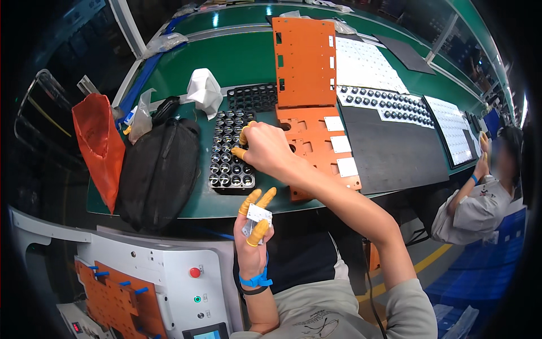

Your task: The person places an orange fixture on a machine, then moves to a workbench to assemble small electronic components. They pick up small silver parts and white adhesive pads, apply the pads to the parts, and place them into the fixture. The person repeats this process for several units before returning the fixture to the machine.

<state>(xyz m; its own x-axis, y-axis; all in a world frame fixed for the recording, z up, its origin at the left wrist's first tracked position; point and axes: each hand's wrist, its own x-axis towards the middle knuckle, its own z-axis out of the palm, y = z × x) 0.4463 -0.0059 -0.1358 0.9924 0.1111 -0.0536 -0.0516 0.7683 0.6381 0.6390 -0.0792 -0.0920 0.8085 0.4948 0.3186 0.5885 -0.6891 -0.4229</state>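
My left hand (252, 229), in yellow finger cots, holds a few small flat white plates (259, 213) between thumb and fingers, in front of the table's near edge. My right hand (265, 146) reaches over a black tray (232, 190) filled with rows of round, shiny black-rimmed parts (224, 180). Its fingers are curled, with thumb and forefinger tips down at the tray's right side; whatever lies between them is too small to make out. Just right of that hand is an orange fixture (307, 148) with its lid (305, 62) standing upright and white square plates (340, 144) along its right side.
A second black tray (252, 98) lies behind the first. Left are a black bag (161, 175), an orange pouch (99, 147) and a white wrapper (204, 91). Right are a black mat (392, 150) and white sheets of parts (389, 107). A co-worker (480, 195) sits at far right.
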